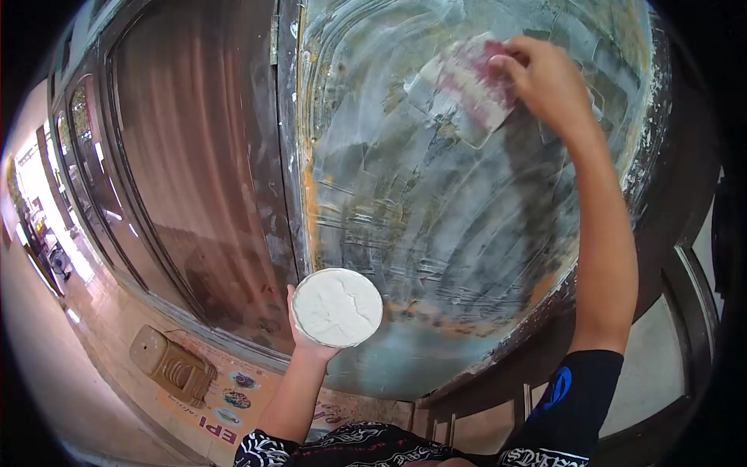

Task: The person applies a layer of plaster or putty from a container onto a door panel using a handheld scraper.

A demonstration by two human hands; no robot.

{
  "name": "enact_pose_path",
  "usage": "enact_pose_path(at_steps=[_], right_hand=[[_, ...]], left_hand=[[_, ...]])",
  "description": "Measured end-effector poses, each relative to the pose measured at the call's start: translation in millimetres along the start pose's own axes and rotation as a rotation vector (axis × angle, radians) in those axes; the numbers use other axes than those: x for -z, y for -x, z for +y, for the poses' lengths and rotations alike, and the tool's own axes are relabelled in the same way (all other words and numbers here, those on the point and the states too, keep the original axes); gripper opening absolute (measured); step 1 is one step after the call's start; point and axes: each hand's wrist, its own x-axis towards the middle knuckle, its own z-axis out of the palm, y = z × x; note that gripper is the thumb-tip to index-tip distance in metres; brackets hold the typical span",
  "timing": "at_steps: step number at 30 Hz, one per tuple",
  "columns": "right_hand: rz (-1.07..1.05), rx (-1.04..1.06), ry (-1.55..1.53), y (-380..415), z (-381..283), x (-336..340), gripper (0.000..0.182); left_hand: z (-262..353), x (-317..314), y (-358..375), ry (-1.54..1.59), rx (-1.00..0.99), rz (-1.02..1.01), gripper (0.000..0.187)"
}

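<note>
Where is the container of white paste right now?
In the head view, the container of white paste is below and slightly left of centre, held by the left hand, in front of the streaked panel near its lower left edge.

The panel (pixel 436 233) spans the middle, and the door (pixel 187 156) adjoins it on the left. The right hand (pixel 545 74) holds the scraper (pixel 467 86) against the panel's far right part. Nearer and to the left, the left hand (pixel 299 327) holds the tub (pixel 342 345) before the panel, with paste (pixel 331 306) in it. At near left a sheet (pixel 214 424) lies on the floor (pixel 97 311), with a stool (pixel 159 354) on it. Far left stands what may be a fan (pixel 58 263).
</note>
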Motion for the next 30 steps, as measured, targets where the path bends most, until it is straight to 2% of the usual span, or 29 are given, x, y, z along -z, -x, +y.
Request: enact_pose_path(at_steps=[2,3,5,6,7,9,10,12,13,15,18,19,21,22,24,26,28,29,30], right_hand=[[-0.091,-0.198,-0.353,-16.1,23.1,19.5,0.026],[-0.090,-0.196,-0.352,-15.1,20.4,18.7,0.026],[-0.074,-0.061,-0.446,-4.7,10.4,15.5,0.024],[-0.132,-0.067,-0.451,4.9,-13.4,14.7,0.023],[-0.157,0.012,-0.315,12.9,-28.0,4.0,0.022],[-0.186,-0.015,-0.227,26.9,-55.0,-14.7,0.018],[-0.185,-0.017,-0.225,27.6,-56.5,-21.1,0.018],[-0.113,0.091,0.027,22.7,-54.4,-28.8,0.016],[-0.113,0.094,0.030,18.7,-50.5,-28.9,0.016],[0.006,0.119,0.206,8.6,-37.9,-27.4,0.016],[0.254,0.051,0.339,-14.8,-2.8,-2.2,0.021],[0.254,0.052,0.337,-23.6,7.7,14.5,0.021],[-0.104,-0.289,0.077,-38.3,18.2,42.0,0.025],[-0.101,-0.289,0.074,-34.2,16.1,39.3,0.025],[-0.197,-0.115,-0.277,-11.3,5.8,29.2,0.020],[-0.186,-0.003,-0.082,23.0,-46.7,10.3,0.024],[-0.336,0.079,-0.026,39.9,-67.1,-14.2,0.024],[-0.332,0.075,-0.025,39.5,-63.2,-17.9,0.024],[-0.189,0.084,0.110,33.9,-56.3,-21.5,0.023]], left_hand=[[2.1,-1.7,2.3,0.033,-0.001,-0.001,0.075],[3.4,-1.0,2.2,0.033,-0.002,-0.003,0.075],[3.3,0.9,2.7,-0.003,-0.018,-0.014,0.076],[3.2,2.3,3.2,0.016,-0.015,-0.001,0.076],[1.9,3.2,2.8,0.019,-0.012,-0.002,0.076],[0.6,5.5,0.3,0.063,-0.002,-0.017,0.077],[-0.4,8.1,-2.1,-0.013,-0.013,-0.011,0.078],[-0.8,5.8,-3.0,0.003,-0.009,-0.003,0.078],[-1.4,5.4,-3.0,0.023,-0.009,0.009,0.079],[-0.3,8.3,-4.6,0.019,-0.014,0.003,0.079],[1.7,6.6,-2.1,0.027,-0.031,0.016,0.079],[2.4,6.6,-0.1,0.028,-0.033,0.017,0.079],[5.3,6.2,3.6,0.027,-0.032,-0.005,0.080],[6.9,6.1,4.9,0.024,-0.034,-0.007,0.080],[6.0,7.1,5.4,-0.001,-0.043,0.002,0.080],[4.0,9.7,2.2,0.007,-0.034,-0.003,0.080],[1.8,9.4,2.2,0.008,-0.023,-0.004,0.081],[0.3,8.2,2.0,0.057,-0.008,0.006,0.081],[0.0,6.6,0.8,0.104,0.006,0.014,0.081]])
